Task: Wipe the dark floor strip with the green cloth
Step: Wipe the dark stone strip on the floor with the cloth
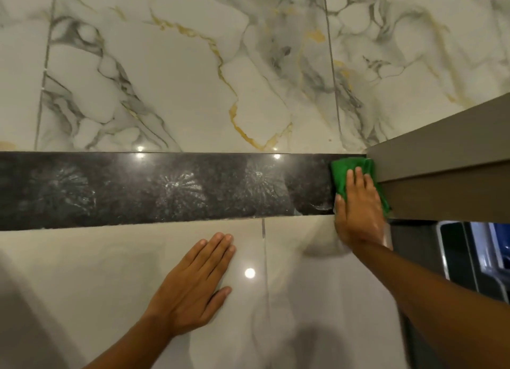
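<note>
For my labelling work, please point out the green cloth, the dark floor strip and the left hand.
green cloth [340,171]: head view, upper left part.
dark floor strip [132,189]: head view, bare middle.
left hand [193,280]: head view, back of hand.

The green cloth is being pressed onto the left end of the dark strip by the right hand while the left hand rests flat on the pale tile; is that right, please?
Not quite: the head view shows the green cloth at the right end of the dark strip, against the grey frame. The right hand does press it, and the left hand rests flat on the pale tile.
</note>
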### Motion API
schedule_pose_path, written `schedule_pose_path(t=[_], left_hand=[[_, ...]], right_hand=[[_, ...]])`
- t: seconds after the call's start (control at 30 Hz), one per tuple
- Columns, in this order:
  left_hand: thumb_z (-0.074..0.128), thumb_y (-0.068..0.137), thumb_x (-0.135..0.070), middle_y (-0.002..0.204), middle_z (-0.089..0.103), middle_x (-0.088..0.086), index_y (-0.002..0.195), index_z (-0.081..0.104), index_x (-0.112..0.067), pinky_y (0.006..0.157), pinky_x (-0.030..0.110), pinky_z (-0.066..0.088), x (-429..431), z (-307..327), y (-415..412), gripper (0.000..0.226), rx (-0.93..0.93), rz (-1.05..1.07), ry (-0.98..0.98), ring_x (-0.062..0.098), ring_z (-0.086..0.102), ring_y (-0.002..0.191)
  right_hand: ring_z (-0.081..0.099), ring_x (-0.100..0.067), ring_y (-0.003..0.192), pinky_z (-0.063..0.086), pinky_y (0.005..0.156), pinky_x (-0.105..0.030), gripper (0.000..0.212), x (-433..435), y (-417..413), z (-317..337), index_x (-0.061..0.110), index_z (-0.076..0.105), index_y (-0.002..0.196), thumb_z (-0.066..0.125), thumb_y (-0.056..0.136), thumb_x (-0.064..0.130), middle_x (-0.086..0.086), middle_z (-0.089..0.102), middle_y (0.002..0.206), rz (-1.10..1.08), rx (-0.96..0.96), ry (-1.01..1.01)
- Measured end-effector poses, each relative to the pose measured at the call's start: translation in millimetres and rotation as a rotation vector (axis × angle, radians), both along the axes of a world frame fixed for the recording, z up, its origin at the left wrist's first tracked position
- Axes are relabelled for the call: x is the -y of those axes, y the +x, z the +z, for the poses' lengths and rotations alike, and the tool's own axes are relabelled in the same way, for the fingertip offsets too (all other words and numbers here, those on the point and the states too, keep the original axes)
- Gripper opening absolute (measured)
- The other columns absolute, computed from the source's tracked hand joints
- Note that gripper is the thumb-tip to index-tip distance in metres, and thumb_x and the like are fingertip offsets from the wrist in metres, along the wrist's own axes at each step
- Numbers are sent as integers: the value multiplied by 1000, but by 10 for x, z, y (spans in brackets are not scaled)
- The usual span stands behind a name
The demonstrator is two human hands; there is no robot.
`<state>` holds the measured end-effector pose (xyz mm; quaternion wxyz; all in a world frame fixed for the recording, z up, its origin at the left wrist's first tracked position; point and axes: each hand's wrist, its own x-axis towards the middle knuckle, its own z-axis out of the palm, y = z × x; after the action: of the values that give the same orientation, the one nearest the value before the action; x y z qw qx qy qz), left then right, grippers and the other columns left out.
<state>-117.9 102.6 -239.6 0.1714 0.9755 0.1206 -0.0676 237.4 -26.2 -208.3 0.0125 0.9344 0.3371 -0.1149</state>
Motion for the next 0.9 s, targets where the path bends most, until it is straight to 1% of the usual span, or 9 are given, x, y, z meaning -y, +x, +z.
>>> schedule_pose_path(t=[0.1,0.27,0.4,0.47,0.63,0.7,0.8,0.87,0.9], left_hand=[[38,99,-46,167,23,15,158,22,-5,125,44,15,-19,-31,-76,74,12,31,25,29,16,156],[38,99,-45,166,22,18,157,23,-3,124,46,19,-47,1,-170,73,22,81,44,31,18,155],[34,101,-47,167,19,17,158,19,-4,124,46,19,-67,11,-256,73,-9,112,42,31,16,156],[33,101,-47,168,17,17,158,18,-4,124,46,17,-79,-14,-288,73,-17,121,63,31,15,156],[34,101,-47,166,20,18,157,22,-2,123,46,19,-124,19,-374,73,-51,159,61,33,18,155],[34,100,-47,166,22,19,156,24,-2,122,47,19,-141,39,-435,73,-61,167,67,34,20,154],[35,100,-47,166,21,19,156,25,-1,123,46,17,-179,47,-542,73,-67,195,88,35,19,154],[34,100,-47,166,19,19,157,22,-1,124,46,15,-181,21,-591,74,-57,232,91,34,17,155],[33,101,-47,166,18,20,157,21,-1,125,46,15,-180,9,-629,74,-55,256,90,34,16,155]], right_hand=[[17,-35,150,12,121,-46,62,-767,-415,-110,10,19,156,35,100,32,-12,20,164,-300,34,113],[19,-34,150,21,119,-54,61,-103,-723,-22,11,28,153,41,97,30,-11,27,161,514,-102,112],[12,-35,151,13,122,-49,61,-478,-402,-50,10,18,156,35,101,29,-12,16,165,-223,-2,110],[15,-38,150,15,121,-50,62,-977,-620,-56,9,16,156,37,101,29,-14,18,164,-324,-14,114],[14,-33,151,19,120,-55,62,-284,-1083,5,15,20,156,38,98,30,-6,21,163,583,-135,45],[14,-34,150,18,120,-55,62,-104,-892,9,13,19,155,37,98,29,-9,20,163,393,-109,24],[10,-37,151,10,122,-49,61,-822,-932,-47,11,14,157,35,102,28,-11,15,165,-226,-52,91],[15,-38,150,11,120,-48,62,-1203,-1220,-40,10,16,156,38,101,26,-13,19,164,-203,-49,109],[17,-38,149,12,120,-48,62,-1177,-1363,-76,11,17,156,40,100,25,-12,21,163,8,-38,127]])
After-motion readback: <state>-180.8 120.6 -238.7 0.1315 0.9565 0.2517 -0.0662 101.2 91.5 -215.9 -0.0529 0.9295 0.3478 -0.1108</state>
